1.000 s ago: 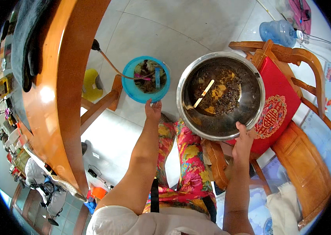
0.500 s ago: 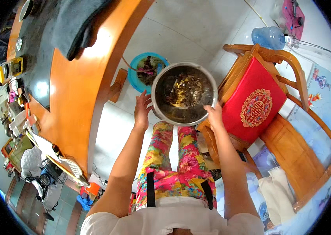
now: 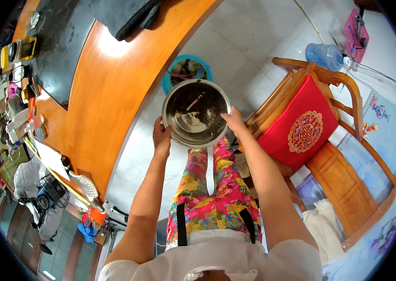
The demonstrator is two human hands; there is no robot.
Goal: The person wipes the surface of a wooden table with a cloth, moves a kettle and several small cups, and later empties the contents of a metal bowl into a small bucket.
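I hold a round stainless steel bowl [image 3: 191,123] in front of my legs. My left hand [image 3: 162,136] is closed on its left rim, thumb on top and fingers outside. My right hand [image 3: 234,121] grips the right rim. Dark loose bits lie along the far and right sides inside, with a short light-brown stick-like piece [image 3: 195,101] among them, and the shiny bottom shows through. Just beyond the bowl, partly hidden by it, a light-blue plastic basin [image 3: 193,57] stands on the floor, containing dark and greyish matter I cannot name.
A curved wooden table [image 3: 95,89] runs along the left, with a dark cloth [image 3: 127,18] on it. To the right is a wooden armchair with a red cushion [image 3: 296,107]. Farther right lie a blue water jug [image 3: 324,56] and a pink board [image 3: 357,35].
The bowl has shifted left, and my left hand, earlier beside the bowl with fingers spread, now grips its rim. Inside, the contents have slid toward the far and right sides, exposing the bottom.
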